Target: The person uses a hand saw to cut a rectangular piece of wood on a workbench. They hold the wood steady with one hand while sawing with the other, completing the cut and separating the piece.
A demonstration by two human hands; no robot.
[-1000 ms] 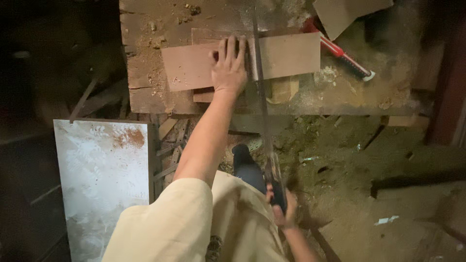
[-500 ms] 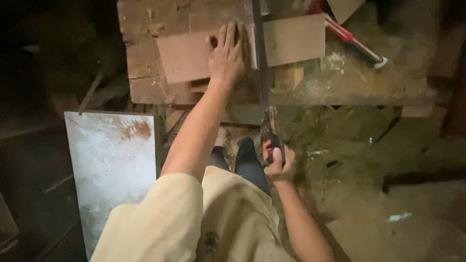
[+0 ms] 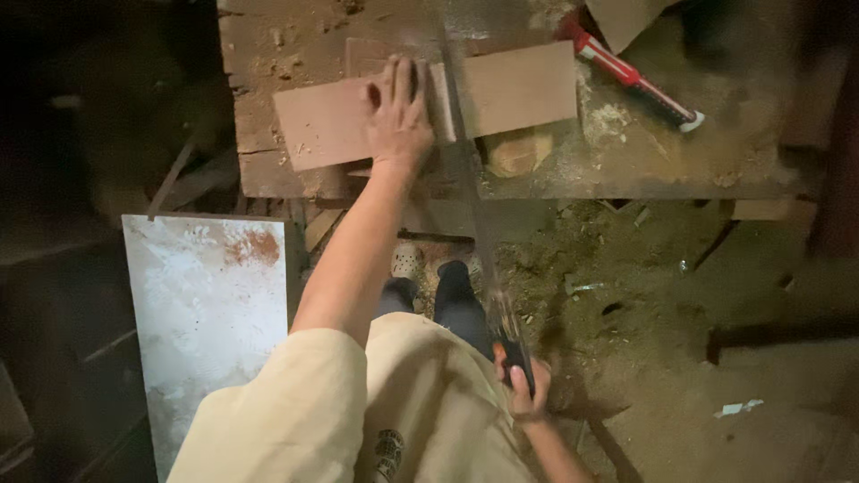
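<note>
left hand [image 3: 398, 112] flat, fingers spread, pressing brown board [image 3: 340, 125] on far workbench [image 3: 626, 170] | right hand [image 3: 522, 389] near, fist closed round handsaw [image 3: 474, 206] handle | blade crosses board just right of left hand | red-handled tool [image 3: 635, 82] far right | pale sheet [image 3: 210, 304] near left

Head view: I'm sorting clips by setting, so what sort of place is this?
Probably a rough woodworking spot, dim and dirt-floored. The left hand presses a flat board on a worn, sawdust-strewn workbench, the right hand grips a handsaw laid across the board, and a red-handled tool lies on the bench.
</note>
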